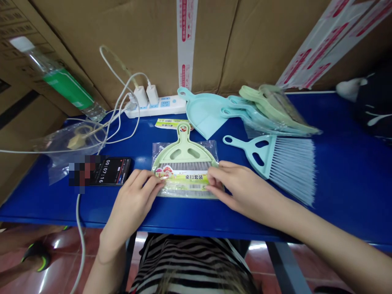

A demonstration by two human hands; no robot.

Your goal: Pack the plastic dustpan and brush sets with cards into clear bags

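A pale green dustpan (168, 153) with a matching hand brush (183, 153) lies flat in a clear plastic bag (216, 149) in front of me. Across its lower part runs a yellow-green printed paper label (192, 178) with mushroom pictures. The fingers of my left hand (131, 204) are pinched together at the label's left end. My right hand (237, 188) pinches the opposite end between thumb and bent fingers. Whether the label sits inside or over the plastic, I cannot tell.
A blue brush (260, 153), a blue dustpan (205, 108) and bagged green sets (269, 104) lie to the right and behind. A second label (168, 123), power strip (168, 106), cables, phone (114, 171), loose plastic bag (61, 151) and bottle (67, 87) occupy the left and back.
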